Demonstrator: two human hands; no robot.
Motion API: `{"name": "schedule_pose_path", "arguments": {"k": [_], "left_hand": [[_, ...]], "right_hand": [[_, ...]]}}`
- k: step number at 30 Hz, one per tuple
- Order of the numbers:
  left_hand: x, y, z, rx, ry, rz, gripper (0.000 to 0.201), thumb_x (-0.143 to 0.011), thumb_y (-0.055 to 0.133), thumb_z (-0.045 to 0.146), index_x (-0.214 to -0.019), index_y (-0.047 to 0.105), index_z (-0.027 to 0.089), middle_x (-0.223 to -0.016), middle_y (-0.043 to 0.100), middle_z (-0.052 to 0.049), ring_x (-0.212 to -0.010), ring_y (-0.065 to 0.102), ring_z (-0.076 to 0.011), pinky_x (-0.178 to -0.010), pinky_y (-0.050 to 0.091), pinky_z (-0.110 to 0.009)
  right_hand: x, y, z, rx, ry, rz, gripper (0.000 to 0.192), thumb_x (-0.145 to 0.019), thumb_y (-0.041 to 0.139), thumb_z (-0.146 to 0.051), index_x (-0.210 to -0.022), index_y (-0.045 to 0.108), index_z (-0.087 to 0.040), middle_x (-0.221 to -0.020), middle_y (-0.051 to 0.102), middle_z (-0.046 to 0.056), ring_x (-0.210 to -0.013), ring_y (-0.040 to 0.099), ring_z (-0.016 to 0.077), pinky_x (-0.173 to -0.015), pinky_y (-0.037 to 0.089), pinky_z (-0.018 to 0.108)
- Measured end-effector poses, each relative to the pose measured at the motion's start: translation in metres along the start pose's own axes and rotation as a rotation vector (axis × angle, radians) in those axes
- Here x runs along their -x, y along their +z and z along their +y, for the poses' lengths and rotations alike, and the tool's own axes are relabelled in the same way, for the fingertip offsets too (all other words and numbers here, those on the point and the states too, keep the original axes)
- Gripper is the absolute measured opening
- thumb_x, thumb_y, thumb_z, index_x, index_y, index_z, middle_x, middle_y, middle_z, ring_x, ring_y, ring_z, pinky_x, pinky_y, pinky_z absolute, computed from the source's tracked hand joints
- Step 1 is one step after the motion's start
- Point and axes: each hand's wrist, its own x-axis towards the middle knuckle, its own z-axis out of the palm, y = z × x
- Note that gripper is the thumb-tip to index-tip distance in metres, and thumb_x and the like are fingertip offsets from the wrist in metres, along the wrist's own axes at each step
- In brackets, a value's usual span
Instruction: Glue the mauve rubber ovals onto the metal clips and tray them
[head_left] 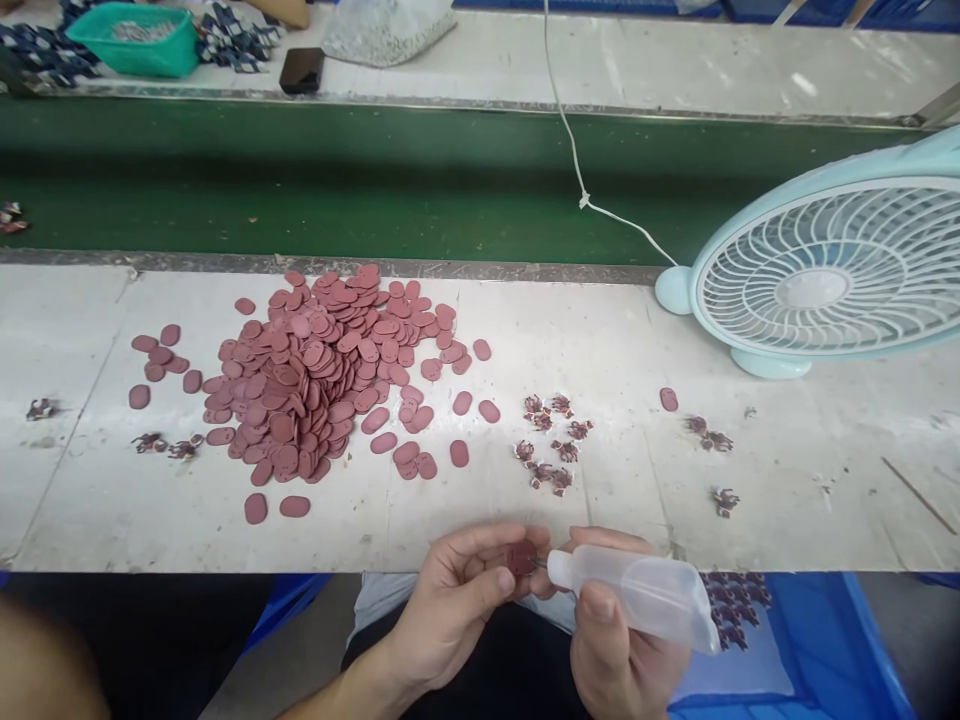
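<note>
Near the table's front edge, my left hand [457, 610] pinches a dark red oval disc [521, 558] between thumb and fingers. My right hand [619, 640] is wrapped round a translucent squeeze bottle [637, 590], tilted nearly flat. The bottle's thin dark tip points left and meets the disc or lies very close to it; I cannot tell which. Beyond my hands lies a cluster of small brown-and-white figurines [553, 445]. To the left is a large heap of matching red oval discs [307, 380].
At the right a light-blue fan [817, 275] stands on the white table [600, 330]. A blue tray [832, 640] below the edge holds rows of small brown pieces [739, 600]. Past the green belt [375, 180], a teal basket [139, 40] and a plastic bag [386, 30] sit on a shelf.
</note>
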Motion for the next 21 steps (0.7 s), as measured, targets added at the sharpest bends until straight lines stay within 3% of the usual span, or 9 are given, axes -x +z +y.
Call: {"name": "schedule_pose_path", "arguments": {"k": [6,12,18,21], "left_hand": [[-0.0004,-0.0005,0.0003,-0.018,0.011,0.005,0.026,-0.084,0.078,0.021,-0.110,0.078,0.024,-0.120,0.077,-0.010,-0.090,0.073,-0.0186,-0.090,0.054,-0.035],[-0.0004,-0.0004,-0.0010,-0.006,0.008,0.009,0.026,-0.084,0.077,0.020,-0.110,0.078,0.024,-0.120,0.077,-0.009,-0.095,0.073,-0.0209,-0.091,0.055,-0.037],[-0.0015,-0.0002,0.0002,-0.016,0.006,0.007,0.025,-0.085,0.077,0.019,-0.110,0.078,0.023,-0.120,0.077,-0.010,-0.100,0.073,-0.0216,-0.088,0.056,-0.032],[-0.0019,0.0004,0.0013,0.006,0.010,-0.016,0.025,-0.086,0.075,0.017,-0.110,0.078,0.023,-0.121,0.076,-0.009,-0.104,0.072,-0.0227,-0.089,0.057,-0.033]], "right_hand": [[-0.0015,-0.0045,0.0042,0.074,0.012,-0.084,0.020,-0.094,0.062,-0.032,-0.112,0.067,-0.026,-0.095,0.072,0.006,-0.074,0.070,0.0235,-0.065,0.058,0.039],[0.0007,-0.0044,0.0054,0.010,-0.030,-0.007,0.020,-0.093,0.057,-0.029,-0.110,0.069,-0.028,-0.086,0.068,0.004,-0.073,0.066,0.0245,-0.065,0.057,0.040],[-0.0003,-0.0082,0.0028,0.119,-0.050,-0.081,0.022,-0.091,0.060,-0.029,-0.111,0.069,-0.029,-0.092,0.067,0.004,-0.079,0.067,0.0246,-0.068,0.057,0.040],[0.0046,-0.0085,0.0065,-0.014,0.046,-0.044,0.022,-0.094,0.055,-0.032,-0.111,0.067,-0.030,-0.091,0.065,0.004,-0.080,0.065,0.0254,-0.071,0.056,0.043]]}}
